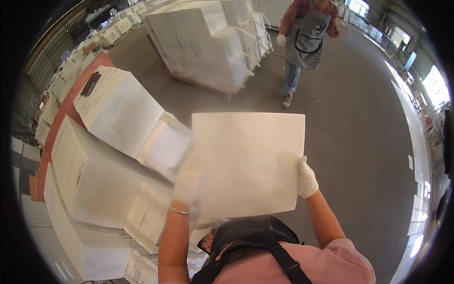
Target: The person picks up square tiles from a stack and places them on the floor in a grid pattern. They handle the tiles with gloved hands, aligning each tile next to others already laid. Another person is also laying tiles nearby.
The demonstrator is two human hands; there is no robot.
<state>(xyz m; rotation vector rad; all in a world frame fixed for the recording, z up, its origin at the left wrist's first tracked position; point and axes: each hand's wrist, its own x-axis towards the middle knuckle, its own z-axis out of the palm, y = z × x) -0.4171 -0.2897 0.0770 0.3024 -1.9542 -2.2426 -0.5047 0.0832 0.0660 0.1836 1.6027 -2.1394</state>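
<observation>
In front of my body I hold up a pale, smooth, nearly square stone tile. My right hand, in a white knit glove, is closed on its right edge, with the thumb up along the side. On the left edge, my left hand grips the tile, also in a white glove. That glove looks hazy against the pale stone, so its separate fingers are hard to make out. Close by on the left are stacks of similar white tiles, standing on edge in rows.
A red frame borders the tile stacks. Farther ahead, a large strapped block of tiles rests on a wooden pallet. Another person in a checked apron stands on the grey floor at the far right.
</observation>
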